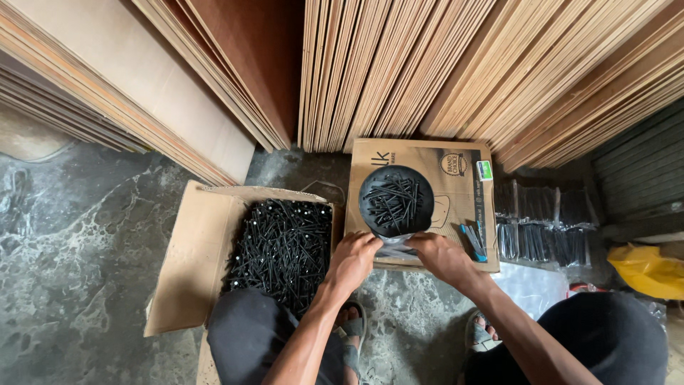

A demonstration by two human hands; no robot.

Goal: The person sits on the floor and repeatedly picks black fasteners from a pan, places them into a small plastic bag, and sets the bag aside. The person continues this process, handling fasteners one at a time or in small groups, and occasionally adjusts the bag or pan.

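Note:
A round black dish point(396, 200) holding several black screws sits on a closed cardboard box point(456, 185). Just below the dish lies a small clear plastic bag point(394, 247). My left hand point(353, 258) pinches the bag's left edge, and my right hand point(440, 257) grips its right side. Both hands rest at the box's near edge. An open cardboard box point(192, 257) to the left is full of black screws point(281, 246).
Plywood sheets point(399, 64) lean upright against the back. Clear packets of black screws point(545, 232) lie in rows at the right, beside a yellow bag point(648, 269). A blue pen-like item point(472, 242) lies on the closed box. My knees and sandalled feet frame the stone floor point(78, 249).

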